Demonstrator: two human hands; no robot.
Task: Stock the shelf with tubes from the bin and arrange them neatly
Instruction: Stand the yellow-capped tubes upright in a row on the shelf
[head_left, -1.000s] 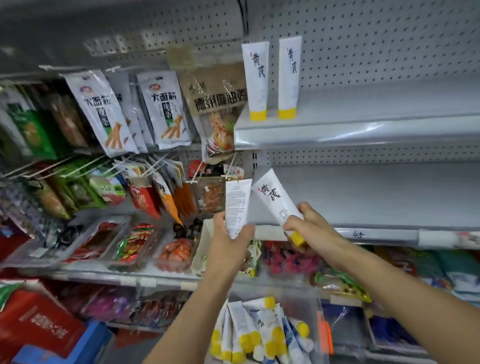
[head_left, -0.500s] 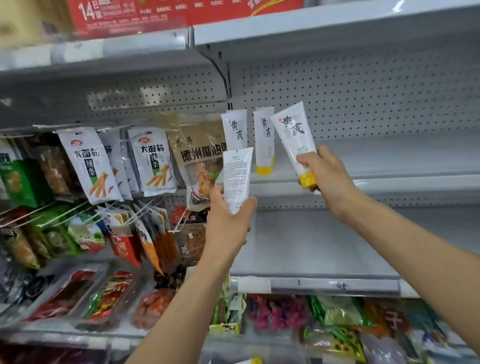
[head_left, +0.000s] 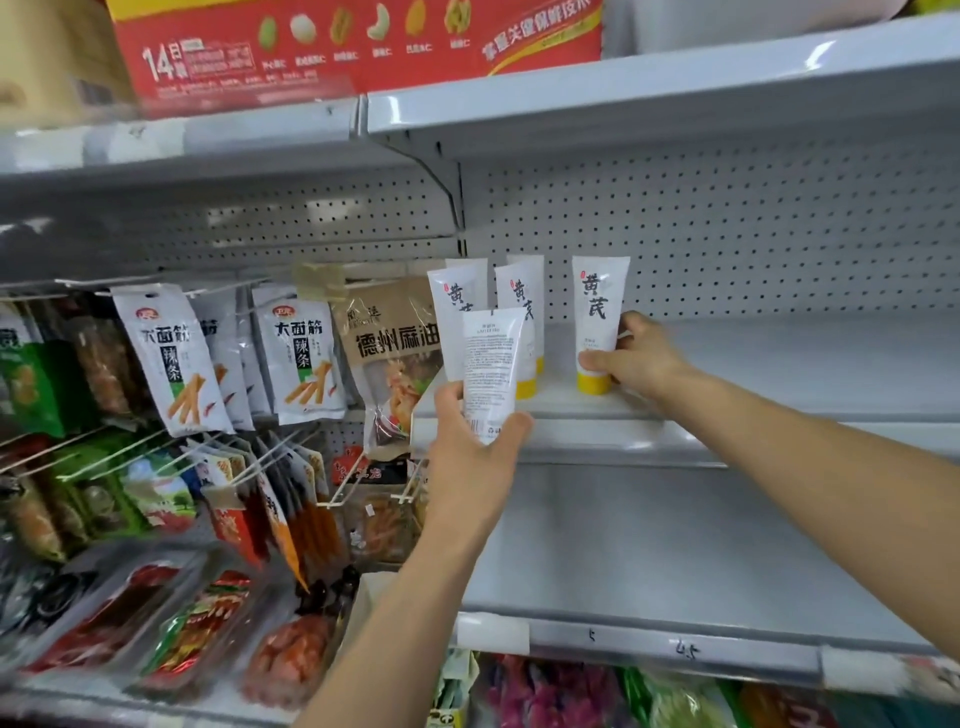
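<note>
4 white tubes counted for sure. Left standing tube (head_left: 452, 306) and right standing tube (head_left: 519, 299) sit upright, caps down, side by side at the left end of the middle shelf (head_left: 779, 364). A pale edge shows behind each, and I can't tell if those are more tubes.

R hand (head_left: 634, 358) grips the third tube (head_left: 600, 306) low down w/ thumb and fingers. It is upright, yellow cap on the shelf, a bit apart to the right of the pair.

L hand (head_left: 475, 447) holds the fourth tube (head_left: 491, 358) by its lower end, raised in front of the standing pair w/ its small-print side facing the camera. Its cap is hidden in the hand.

Left bay has snack packs (head_left: 166, 353) hanging on pegs. 1 red box (head_left: 363, 47) sits on the top shelf.
</note>
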